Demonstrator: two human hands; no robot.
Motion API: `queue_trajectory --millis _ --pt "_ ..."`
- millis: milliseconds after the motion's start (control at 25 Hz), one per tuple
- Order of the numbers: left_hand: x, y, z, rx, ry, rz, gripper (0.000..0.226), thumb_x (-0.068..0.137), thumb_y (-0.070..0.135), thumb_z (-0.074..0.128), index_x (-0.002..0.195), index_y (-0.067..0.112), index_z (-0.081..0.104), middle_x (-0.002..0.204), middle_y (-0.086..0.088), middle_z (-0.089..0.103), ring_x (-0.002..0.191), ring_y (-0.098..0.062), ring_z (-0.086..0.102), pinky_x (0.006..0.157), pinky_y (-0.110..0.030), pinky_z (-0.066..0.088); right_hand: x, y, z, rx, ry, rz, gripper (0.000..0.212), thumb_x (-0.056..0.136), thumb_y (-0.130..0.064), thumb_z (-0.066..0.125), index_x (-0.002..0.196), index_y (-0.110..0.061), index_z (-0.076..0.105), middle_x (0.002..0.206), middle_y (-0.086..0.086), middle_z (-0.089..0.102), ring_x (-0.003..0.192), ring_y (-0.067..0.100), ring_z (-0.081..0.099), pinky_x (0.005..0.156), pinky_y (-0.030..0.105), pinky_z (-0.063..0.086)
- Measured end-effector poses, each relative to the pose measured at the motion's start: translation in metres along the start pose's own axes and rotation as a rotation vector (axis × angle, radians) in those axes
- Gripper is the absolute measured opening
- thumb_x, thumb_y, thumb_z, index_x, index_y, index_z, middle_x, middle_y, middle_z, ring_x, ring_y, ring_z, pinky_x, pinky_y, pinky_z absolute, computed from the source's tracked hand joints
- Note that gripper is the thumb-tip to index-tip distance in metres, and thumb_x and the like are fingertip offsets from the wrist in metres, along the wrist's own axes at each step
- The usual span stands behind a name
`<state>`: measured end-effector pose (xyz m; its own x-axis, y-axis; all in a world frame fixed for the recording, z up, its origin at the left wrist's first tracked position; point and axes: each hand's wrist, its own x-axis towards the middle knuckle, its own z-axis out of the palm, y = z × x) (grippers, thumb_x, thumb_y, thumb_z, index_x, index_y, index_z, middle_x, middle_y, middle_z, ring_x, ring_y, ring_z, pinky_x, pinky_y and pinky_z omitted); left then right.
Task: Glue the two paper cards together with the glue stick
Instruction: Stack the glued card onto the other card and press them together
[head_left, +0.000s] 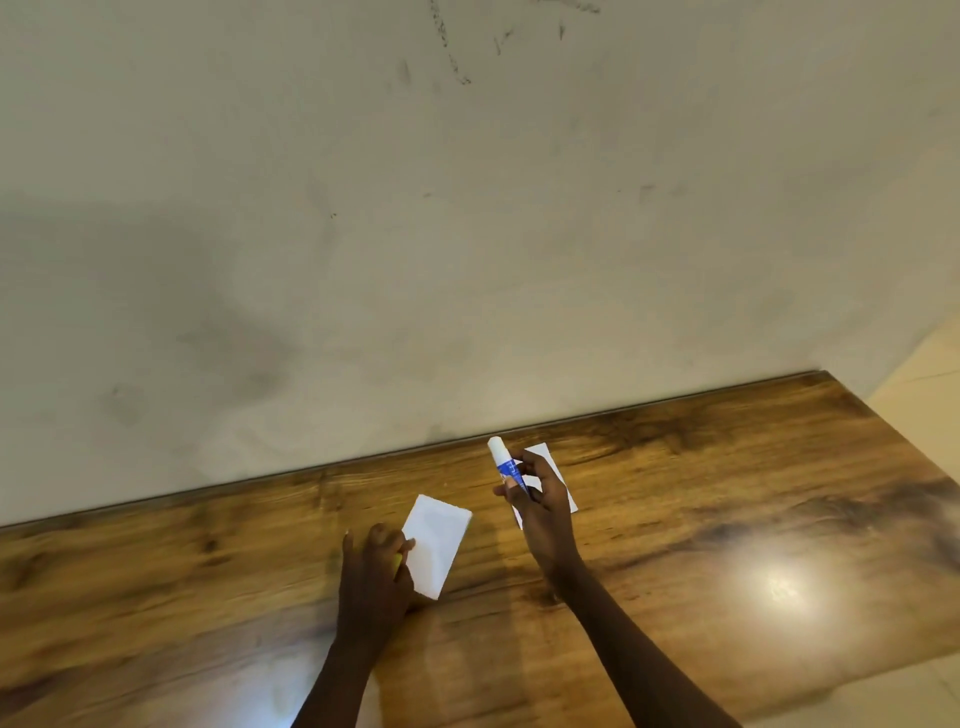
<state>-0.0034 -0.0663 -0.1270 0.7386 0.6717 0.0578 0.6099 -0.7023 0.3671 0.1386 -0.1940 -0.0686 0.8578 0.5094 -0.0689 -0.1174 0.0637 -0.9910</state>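
Grip, right hand (540, 501): fingers wrapped around the lower barrel of a blue-and-white glue stick (505, 464), which is lifted off the table and tilted, its white end pointing up and away toward the wall. Whether that white end is a cap or bare glue cannot be told at this size.

Grip, left hand (375, 564): thumb and fingers curled and pinching the near left edge of a white rectangular paper card (437, 545). The card lies flat or nearly flat on the table, long side running diagonally. A small patch of yellow shows between the fingers of this hand; what it is cannot be made out.

Second item of paper: another white rectangular card (558, 480), lying on the table behind and under the right hand, largely hidden by it, with only its far corner and right edge showing. It sits apart from the first card, to its right and a little farther back.

Surface: a glossy wooden table (727, 493) with dark brown grain, carrying a bright round glare spot to the right of the right forearm. Its far edge meets the wall.

Backdrop: a pale, scuffed plaster wall (467, 208) with dark pencil-like scribbles high up and grey smudges lower down.

Far right: a strip of light tiled floor (924, 374) beyond the table's end.

Both forearms are bare and reach in from the lower edge.
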Motion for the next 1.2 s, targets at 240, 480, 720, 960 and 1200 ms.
queue_trajectory --millis 240,480,720,960,1200 --pt "0.012 0.016 -0.015 0.038 -0.106 0.004 0.046 0.082 0.040 0.036 0.101 0.005 0.059 0.105 -0.012 0.068 0.094 -0.031 0.065 0.109 -0.059 0.016 0.002 -0.009 -0.032 0.071 0.052 -0.063 0.029 0.086 0.005 0.048 0.110 -0.011 0.050 0.108 0.009 0.054 0.086 0.027 0.059 0.062 0.011 0.051" --pt "0.022 0.043 -0.031 -0.374 0.081 -0.071 0.046 0.077 0.054 0.024 0.090 0.019 0.052 0.081 -0.008 0.063 0.070 -0.024 0.055 0.099 -0.060 0.030 0.016 -0.018 -0.085 0.038 0.153 -0.131 0.033 0.086 0.001 0.051 0.117 -0.008 0.049 0.113 0.012 0.054 0.094 0.028 0.057 0.070 0.019 0.050" --pt "0.026 0.165 -0.003 -0.667 -0.084 -0.020 0.044 0.079 0.041 0.027 0.116 0.019 0.036 0.123 -0.004 0.053 0.117 -0.027 0.049 0.112 -0.059 -0.001 0.031 -0.013 -0.135 0.059 0.229 -0.069 0.031 0.090 -0.004 0.045 0.121 -0.003 0.047 0.107 0.020 0.056 0.092 0.021 0.052 0.069 0.016 0.046" --pt "0.041 0.236 0.058 -0.369 -0.185 0.136 0.056 0.086 0.048 0.012 0.140 0.031 0.006 0.155 0.006 0.010 0.141 -0.012 -0.012 0.102 -0.059 -0.024 0.045 -0.007 -0.174 -0.097 0.185 -0.143 0.031 0.084 0.000 0.055 0.114 -0.007 0.049 0.102 0.011 0.059 0.094 0.021 0.056 0.076 0.017 0.048" --pt "0.055 0.237 0.097 -0.075 -0.073 0.249 0.064 0.073 0.071 -0.012 0.132 0.047 -0.014 0.153 -0.003 0.019 0.132 -0.028 -0.013 0.094 -0.062 -0.018 0.059 0.010 -0.195 -0.319 0.149 -0.163 0.033 0.074 0.007 0.063 0.099 -0.014 0.053 0.093 0.001 0.061 0.084 0.007 0.058 0.072 0.007 0.046"
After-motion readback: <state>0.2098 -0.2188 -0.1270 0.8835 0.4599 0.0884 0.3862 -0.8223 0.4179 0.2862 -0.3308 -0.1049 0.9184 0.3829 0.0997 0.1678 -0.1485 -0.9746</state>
